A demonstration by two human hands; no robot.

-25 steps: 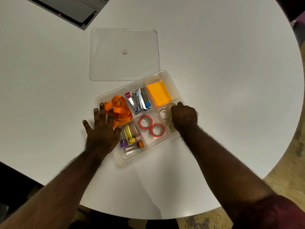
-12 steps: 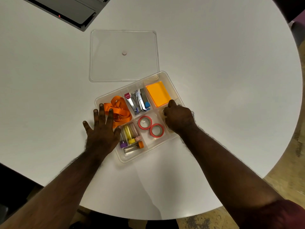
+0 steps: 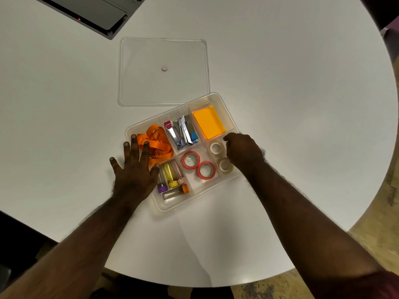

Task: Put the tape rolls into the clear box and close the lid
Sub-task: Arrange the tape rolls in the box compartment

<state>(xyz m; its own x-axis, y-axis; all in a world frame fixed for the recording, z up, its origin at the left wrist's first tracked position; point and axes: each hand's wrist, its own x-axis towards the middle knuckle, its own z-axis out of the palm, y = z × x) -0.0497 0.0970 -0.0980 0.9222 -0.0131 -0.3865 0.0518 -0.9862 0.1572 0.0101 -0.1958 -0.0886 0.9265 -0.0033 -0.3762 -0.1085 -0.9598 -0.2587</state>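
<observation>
clear box (image 3: 218,99) flanked by lid (image 3: 164,83) | left hand (image 3: 135,169) spread flat | right hand (image 3: 243,152) curled, grip cannot be told | tape rolls (image 3: 198,165) boxed

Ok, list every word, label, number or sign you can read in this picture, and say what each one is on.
No readable text anywhere.
Clear lid: only a small blank round dot at its middle.
Grey device at the table's far edge: a red light, no lettering visible.
Staplers: any marks too small to read.
Orange pad, red tape rolls and pale tape rolls: no print showing.
</observation>
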